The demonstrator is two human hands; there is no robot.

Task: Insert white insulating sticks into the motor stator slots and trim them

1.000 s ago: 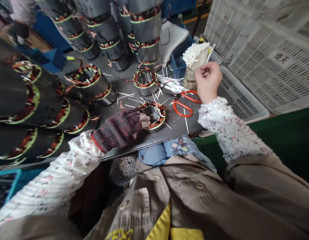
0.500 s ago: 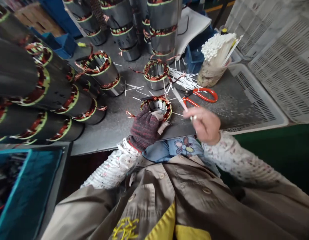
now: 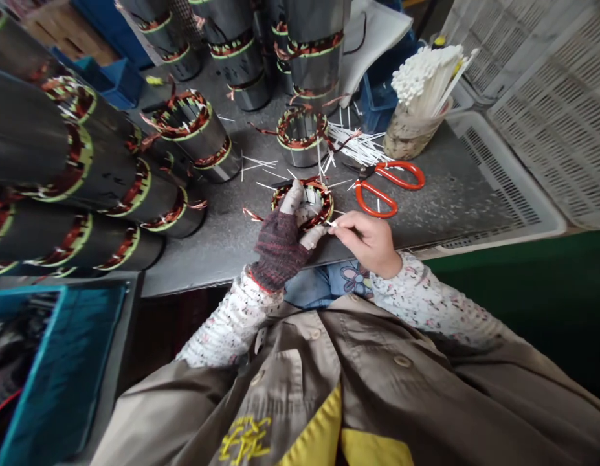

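Note:
A small motor stator with copper windings stands on end on the grey steel bench, right in front of me. My left hand, in a dark red knit glove with pale fingertips, grips its near rim, with fingers reaching over the winding. My right hand is bare and pinches a thin white cable tie, whose tip is at the winding's near edge. Loose white cable ties lie beside a second stator just beyond.
Large stators lie stacked at the left, and others stand upright at the back. Red-handled scissors and a jar of white ties sit right of my hands. White perforated crates stand at right; a blue bin sits lower left.
My right hand has come from the jar side, down and left, to the stator, bringing a white tie. My left hand has shifted its hold onto the rim.

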